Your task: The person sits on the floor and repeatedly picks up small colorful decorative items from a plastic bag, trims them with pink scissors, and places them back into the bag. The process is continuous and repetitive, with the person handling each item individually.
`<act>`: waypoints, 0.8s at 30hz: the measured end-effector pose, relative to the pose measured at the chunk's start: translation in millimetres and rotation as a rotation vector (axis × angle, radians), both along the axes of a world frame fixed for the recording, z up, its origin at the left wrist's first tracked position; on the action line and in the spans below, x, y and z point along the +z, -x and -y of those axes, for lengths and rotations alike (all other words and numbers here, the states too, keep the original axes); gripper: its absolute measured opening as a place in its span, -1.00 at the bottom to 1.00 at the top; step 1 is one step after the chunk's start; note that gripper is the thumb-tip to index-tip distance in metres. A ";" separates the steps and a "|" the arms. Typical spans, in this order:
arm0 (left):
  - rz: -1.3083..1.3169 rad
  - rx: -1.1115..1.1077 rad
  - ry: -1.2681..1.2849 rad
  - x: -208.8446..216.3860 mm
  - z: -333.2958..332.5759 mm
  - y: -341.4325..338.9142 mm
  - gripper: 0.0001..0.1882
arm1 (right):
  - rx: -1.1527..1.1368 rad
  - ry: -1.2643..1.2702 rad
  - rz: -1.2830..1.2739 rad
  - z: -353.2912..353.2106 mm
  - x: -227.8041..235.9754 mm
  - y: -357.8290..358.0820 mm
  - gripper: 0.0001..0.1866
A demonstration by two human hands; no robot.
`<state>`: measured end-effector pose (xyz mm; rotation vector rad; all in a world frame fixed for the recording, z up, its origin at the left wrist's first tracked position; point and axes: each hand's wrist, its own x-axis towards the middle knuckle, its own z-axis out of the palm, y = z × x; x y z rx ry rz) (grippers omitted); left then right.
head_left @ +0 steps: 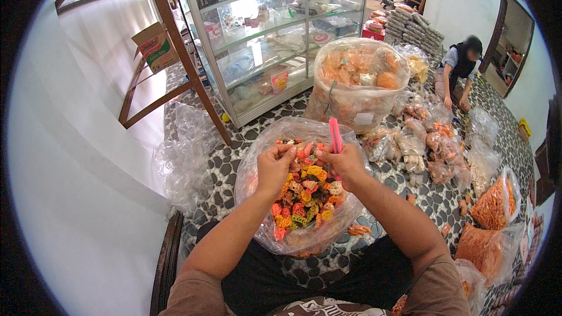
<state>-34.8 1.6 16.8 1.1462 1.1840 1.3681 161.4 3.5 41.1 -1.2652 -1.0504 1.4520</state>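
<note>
Both hands at bag mouth [304,131] — left hand [274,167] pinching rim, right hand [346,164] closed on upright pink stick [335,134]; crackers [307,193] directly below.

The clear plastic bag [257,169] is filled with crackers [307,196] in red, orange, yellow, green and dark brown. A bright pink strip [335,134] stands out above them. The floor [228,175] bears a pebble pattern, pale grey stones outlined in black. The big sack [357,82] behind holds pale orange and peach crackers. At the right, the side bags [492,205] are deep orange. The shelf frame [175,41] is reddish brown; the wall [76,158] is white. The person's sleeves [439,284] are brown, the lap [328,278] black.
</note>
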 end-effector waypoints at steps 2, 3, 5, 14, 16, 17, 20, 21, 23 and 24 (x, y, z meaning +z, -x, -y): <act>-0.227 0.123 -0.122 -0.6 -1.1 -1.6 -0.78 | -0.004 -0.002 -0.013 0.9 1.2 0.3 -0.82; -0.260 0.141 -0.143 -1.2 -1.6 -2.5 -0.79 | -0.022 -0.006 -0.022 1.0 1.8 0.5 -0.81; -0.306 0.182 -0.196 -2.2 -2.4 -3.7 -0.81 | -0.039 0.019 -0.022 2.5 2.4 1.7 -0.81; -0.371 0.122 -0.076 3.5 -1.7 -5.9 -0.84 | -0.024 0.045 -0.082 2.2 3.9 0.0 -0.74; -0.299 0.079 -0.063 4.6 2.0 -7.2 -0.83 | -0.019 0.081 -0.055 4.0 4.9 -0.3 -0.71; -0.229 0.045 -0.040 4.5 3.2 -7.9 -0.83 | 0.002 0.074 -0.054 5.8 5.1 1.4 -0.72; -0.339 0.026 -0.025 1.2 2.9 -9.3 -0.81 | 0.004 0.060 -0.057 8.1 6.3 4.8 -0.74; -0.348 0.049 -0.080 -0.6 2.2 -9.3 -0.81 | -0.027 0.044 -0.064 7.4 7.1 5.2 -0.76; -0.339 0.081 -0.051 -3.3 0.1 -7.9 -0.79 | -0.071 0.030 -0.096 5.9 8.6 5.0 -0.77; -0.287 0.069 -0.074 -4.1 -0.7 -7.0 -0.79 | -0.084 0.033 -0.120 5.6 9.2 4.1 -0.77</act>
